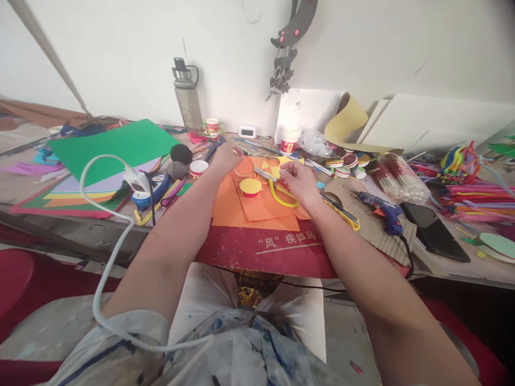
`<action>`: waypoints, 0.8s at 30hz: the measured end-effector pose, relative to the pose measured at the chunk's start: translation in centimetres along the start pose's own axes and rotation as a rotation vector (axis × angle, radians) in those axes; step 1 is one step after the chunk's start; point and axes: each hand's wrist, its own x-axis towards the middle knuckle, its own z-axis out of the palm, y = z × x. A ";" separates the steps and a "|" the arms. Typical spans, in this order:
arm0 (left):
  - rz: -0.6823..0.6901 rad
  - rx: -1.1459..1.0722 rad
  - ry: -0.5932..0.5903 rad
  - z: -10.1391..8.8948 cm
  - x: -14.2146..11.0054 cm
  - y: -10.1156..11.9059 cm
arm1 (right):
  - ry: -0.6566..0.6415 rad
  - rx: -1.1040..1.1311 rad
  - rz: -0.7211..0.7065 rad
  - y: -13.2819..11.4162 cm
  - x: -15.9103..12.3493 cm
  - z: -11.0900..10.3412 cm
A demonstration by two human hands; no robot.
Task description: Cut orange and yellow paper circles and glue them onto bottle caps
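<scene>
Both my arms reach forward over a crowded craft table. My left hand (226,157) is closed on the rim of a small round orange-topped cup (243,168) resting on orange paper sheets (257,206). My right hand (298,180) lies just right of it, fingers curled, touching yellow-handled scissors (278,188) that lie on the orange paper; whether it grips them I cannot make out. A small cup with a yellow paper top (250,187) stands between my hands, untouched.
Green and coloured paper sheets (115,147) lie at the left, beside a tape dispenser (149,192). A metal bottle (188,96) stands by the wall. A blue glue gun (380,210), a black phone (434,231) and coloured sticks (475,201) lie right. A white cable (108,257) crosses the left.
</scene>
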 end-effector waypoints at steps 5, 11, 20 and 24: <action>-0.001 -0.280 0.026 0.0 -0.6 1.9 | 0.003 -0.010 -0.035 -0.8 -0.3 -0.1; 0.023 -0.692 -0.058 1.4 -3.3 5.5 | 0.007 0.143 -0.005 -1.2 -0.5 0.3; 0.046 -0.814 -0.265 2.9 -6.2 7.8 | 0.024 0.170 -0.035 -1.1 -0.1 0.3; 0.044 -0.700 -0.345 2.9 -6.2 7.6 | 0.040 0.204 -0.009 -1.1 0.0 0.2</action>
